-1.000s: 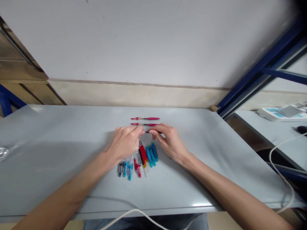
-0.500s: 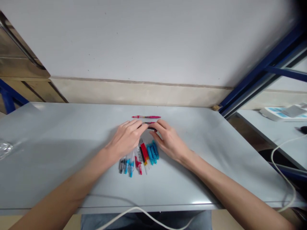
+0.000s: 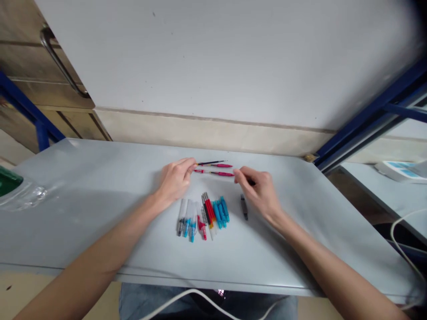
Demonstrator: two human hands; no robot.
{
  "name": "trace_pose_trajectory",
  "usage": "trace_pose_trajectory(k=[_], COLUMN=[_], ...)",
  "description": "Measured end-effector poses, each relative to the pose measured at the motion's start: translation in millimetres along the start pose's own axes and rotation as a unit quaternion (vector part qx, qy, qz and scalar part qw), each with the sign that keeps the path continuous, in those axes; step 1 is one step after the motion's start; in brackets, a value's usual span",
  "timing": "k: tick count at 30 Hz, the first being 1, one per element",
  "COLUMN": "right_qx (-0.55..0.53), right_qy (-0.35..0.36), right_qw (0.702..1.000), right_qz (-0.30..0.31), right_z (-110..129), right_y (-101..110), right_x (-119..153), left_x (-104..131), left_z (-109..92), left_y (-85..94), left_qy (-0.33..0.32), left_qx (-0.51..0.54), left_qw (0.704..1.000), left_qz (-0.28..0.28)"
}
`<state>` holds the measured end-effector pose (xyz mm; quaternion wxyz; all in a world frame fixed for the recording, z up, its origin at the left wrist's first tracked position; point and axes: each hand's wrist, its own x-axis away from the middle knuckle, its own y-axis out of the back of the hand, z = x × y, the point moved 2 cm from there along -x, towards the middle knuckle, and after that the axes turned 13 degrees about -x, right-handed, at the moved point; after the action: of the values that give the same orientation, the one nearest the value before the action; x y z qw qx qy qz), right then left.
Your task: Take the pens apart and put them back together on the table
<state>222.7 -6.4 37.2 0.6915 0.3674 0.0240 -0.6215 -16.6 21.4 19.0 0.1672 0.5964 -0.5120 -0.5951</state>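
My left hand (image 3: 176, 180) pinches the end of a dark pen refill (image 3: 211, 162), whose tip points right. Two pink pens (image 3: 222, 174) lie below and behind it on the table. My right hand (image 3: 258, 189) has its fingers curled together near the right end of the nearer pink pen; what they hold is hidden. A dark pen barrel (image 3: 244, 207) lies beside that hand. Between the hands are red and dark refills (image 3: 208, 210), several blue barrels (image 3: 221, 212), and clear barrels with black, blue and red ends (image 3: 187, 220).
The grey table (image 3: 110, 240) meets a pale wall (image 3: 216, 66). A clear plastic thing with a green part (image 3: 10, 182) lies at the left edge. White cable (image 3: 187, 293) crosses near my lap. A side table at right holds a white device (image 3: 398, 171).
My hands have moved apart. The dark refill now shows in my left hand, and a dark barrel lies near my right hand. The view has shifted slightly.
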Motion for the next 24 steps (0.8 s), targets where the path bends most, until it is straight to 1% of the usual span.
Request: trace_pose_trajectory(k=[3,4,5,9,13,16,20,24], right_qx=[-0.047,-0.060,-0.070,-0.102,-0.159,-0.179,-0.166,-0.156], right_qy=[0.023,0.029,0.029,-0.014,-0.030,-0.034,-0.059,-0.034], right_qw=[0.989,0.983,0.980,0.973,0.951,0.937,0.940,0.944], right_qz=[0.140,0.169,0.185,0.204,0.262,0.299,0.293,0.290], right_z=[10.4,12.4,13.5,14.1,19.4,22.9,22.5,21.6], right_y=[-16.9,-21.4,-25.0,-33.1,-38.4,-40.9,-41.4,-41.9], right_x=[7.8,10.0,11.8,15.9,17.8,19.6,20.3,19.0], left_x=[1.8,2.3,2.7,3.3,3.8,3.4,2.4,3.0], left_z=[-7.6,-9.1,-10.0,-8.9,-8.3,-9.1,-9.2,-9.4], left_y=[-2.3,-3.0,-3.5,-4.6,-4.7,-4.6,-5.6,-5.9], left_qy=[-0.018,-0.023,-0.025,-0.020,-0.019,-0.015,-0.016,-0.016], left_qx=[0.012,0.015,0.017,0.012,0.017,0.014,0.011,0.016], left_qw=[1.000,1.000,0.999,1.000,0.999,1.000,1.000,0.999], left_qz=[0.010,0.011,0.011,0.016,0.023,0.023,0.024,0.029])
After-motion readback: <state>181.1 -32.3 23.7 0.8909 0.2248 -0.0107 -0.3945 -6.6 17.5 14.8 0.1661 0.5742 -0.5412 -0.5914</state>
